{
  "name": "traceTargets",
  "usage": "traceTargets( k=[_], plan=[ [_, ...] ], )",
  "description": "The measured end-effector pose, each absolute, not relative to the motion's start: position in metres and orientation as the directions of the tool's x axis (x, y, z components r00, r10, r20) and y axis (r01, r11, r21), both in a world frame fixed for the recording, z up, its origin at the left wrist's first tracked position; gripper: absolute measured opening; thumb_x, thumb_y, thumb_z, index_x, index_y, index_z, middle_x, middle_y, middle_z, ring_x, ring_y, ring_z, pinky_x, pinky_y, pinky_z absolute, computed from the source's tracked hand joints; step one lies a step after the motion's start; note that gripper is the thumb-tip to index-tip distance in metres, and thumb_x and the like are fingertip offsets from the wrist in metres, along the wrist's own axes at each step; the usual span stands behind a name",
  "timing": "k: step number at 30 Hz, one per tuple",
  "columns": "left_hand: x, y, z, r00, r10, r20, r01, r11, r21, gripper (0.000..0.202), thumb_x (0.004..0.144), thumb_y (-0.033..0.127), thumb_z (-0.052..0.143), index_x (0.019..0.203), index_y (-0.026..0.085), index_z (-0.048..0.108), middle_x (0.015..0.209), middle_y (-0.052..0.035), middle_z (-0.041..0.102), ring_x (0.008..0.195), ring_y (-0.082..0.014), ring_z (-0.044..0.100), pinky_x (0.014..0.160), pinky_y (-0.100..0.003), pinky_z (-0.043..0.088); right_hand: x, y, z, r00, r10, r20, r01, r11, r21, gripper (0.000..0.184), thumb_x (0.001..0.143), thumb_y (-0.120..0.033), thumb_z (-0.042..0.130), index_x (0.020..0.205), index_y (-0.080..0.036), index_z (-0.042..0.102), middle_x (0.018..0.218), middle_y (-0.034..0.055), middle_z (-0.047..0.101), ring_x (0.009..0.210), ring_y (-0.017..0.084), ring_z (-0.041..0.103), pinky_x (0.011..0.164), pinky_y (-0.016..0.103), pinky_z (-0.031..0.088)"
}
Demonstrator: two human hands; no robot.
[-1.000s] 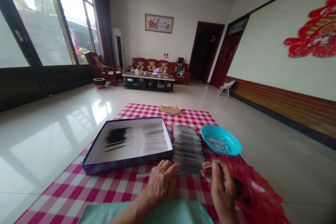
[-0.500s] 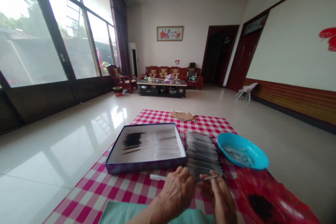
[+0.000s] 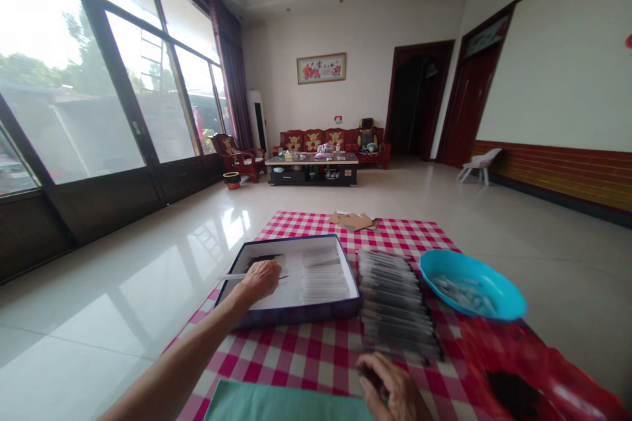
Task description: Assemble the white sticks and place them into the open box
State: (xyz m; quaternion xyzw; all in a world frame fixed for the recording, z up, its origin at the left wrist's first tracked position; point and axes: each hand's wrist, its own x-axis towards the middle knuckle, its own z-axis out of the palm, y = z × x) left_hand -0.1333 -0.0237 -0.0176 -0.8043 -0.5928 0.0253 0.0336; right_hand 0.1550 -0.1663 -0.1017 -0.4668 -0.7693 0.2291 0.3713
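Where everything lies: a surface (image 3: 276, 358) in pink checked cloth, with a green cloth (image 3: 291, 401) along its near edge and cardboard (image 3: 353, 221) by the far edge.
Shallow box (image 3: 316, 310): left of the surface's middle.
Red bag (image 3: 567, 375): toward the near right corner.
Row of sticks (image 3: 395, 306): just beside the box's right edge, long axes roughly left to right.
Blue bowl (image 3: 496, 274): by the right edge, holding pale pieces (image 3: 464, 293).
Left hand (image 3: 264, 278): over the box's left half, fingers closed, apparently round a pale tube (image 3: 232, 276) jutting leftward, roughly parallel to the near edge.
Right hand (image 3: 390, 385): near edge, loosely curled; whether it holds anything cannot be told.
White tubes (image 3: 323, 276): box's right half.
Dark sticks (image 3: 264, 258): box's left half, just beyond the left hand, the nearer one.
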Motion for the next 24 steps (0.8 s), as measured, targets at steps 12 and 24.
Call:
traceTargets(
  k=[12, 24],
  plan=[
    [-0.167, -0.017, -0.044, 0.210, 0.973, -0.091, 0.950, -0.226, -0.217, 0.025, 0.082, 0.028, 0.046, 0.093, 0.016, 0.066, 0.097, -0.0126, 0.067, 0.093, -0.0258, 0.062, 0.078, -0.033, 0.046, 0.162, -0.174, -0.097, -0.399, 0.829, 0.392, 0.680, 0.554, -0.480, 0.024, 0.078, -0.016, 0.050, 0.100, -0.019, 0.059, 0.095, 0.0079, 0.066, 0.087, 0.020, 0.064, 0.077, 0.027, 0.052],
    [-0.173, -0.006, -0.036, 0.219, 0.969, -0.112, 0.950, -0.239, -0.202, 0.025, 0.080, 0.013, 0.040, 0.086, 0.016, 0.064, 0.086, -0.0105, 0.066, 0.082, -0.0235, 0.063, 0.071, -0.031, 0.045, 0.221, -0.215, -0.096, -0.570, 0.609, 0.551, 0.720, 0.693, -0.022, 0.029, 0.081, -0.025, 0.059, 0.109, -0.023, 0.063, 0.110, 0.0047, 0.069, 0.099, 0.019, 0.065, 0.087, 0.026, 0.052]
  ],
)
